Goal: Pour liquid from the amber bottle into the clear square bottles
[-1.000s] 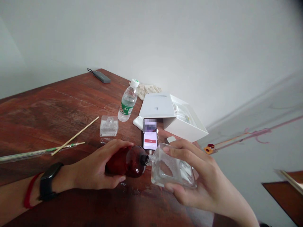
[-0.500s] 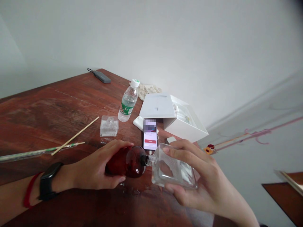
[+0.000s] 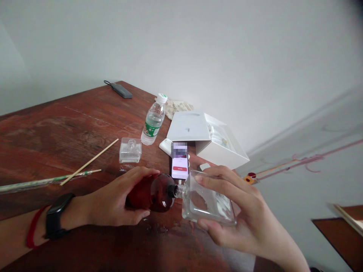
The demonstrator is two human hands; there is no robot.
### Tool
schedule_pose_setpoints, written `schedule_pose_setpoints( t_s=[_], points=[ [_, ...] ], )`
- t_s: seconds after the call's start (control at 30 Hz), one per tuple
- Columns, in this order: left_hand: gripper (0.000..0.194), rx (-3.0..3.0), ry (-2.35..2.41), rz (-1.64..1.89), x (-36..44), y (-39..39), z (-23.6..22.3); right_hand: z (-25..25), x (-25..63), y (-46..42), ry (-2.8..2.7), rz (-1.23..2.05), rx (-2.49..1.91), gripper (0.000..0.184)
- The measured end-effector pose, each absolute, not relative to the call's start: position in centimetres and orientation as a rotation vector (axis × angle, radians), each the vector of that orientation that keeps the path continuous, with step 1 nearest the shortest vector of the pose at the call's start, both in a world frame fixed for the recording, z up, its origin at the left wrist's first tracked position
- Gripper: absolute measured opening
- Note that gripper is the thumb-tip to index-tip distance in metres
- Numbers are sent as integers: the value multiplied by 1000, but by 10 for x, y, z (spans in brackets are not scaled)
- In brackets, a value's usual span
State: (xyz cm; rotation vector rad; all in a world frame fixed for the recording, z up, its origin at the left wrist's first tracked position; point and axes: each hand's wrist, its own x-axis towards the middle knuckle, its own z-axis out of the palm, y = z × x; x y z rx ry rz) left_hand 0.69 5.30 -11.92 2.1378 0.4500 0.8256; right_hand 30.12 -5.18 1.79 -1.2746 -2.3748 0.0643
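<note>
While the left hand grips a dark red bottle lying on its side, the right hand holds a clear glass bottle by its edges, the two necks meeting between the hands above the desk. Just beyond those necks lies a lit phone. Beyond the left hand stand a square clear bottle and a green-labelled water bottle.

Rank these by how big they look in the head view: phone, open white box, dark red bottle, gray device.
1. Open white box
2. Dark red bottle, partly covered by the left hand
3. Phone
4. Gray device
</note>
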Motion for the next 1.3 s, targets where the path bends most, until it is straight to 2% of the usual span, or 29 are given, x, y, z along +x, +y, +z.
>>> schedule_pose_setpoints(
  t_s=[0.97,1.3],
  points=[
    [76,2058,459,821,8,49,-120,16,299,-51,-2313,73,-1268,62],
    [82,2143,472,854,8,51,-123,15,298,-51,-2292,44,-1272,64]
  ],
)
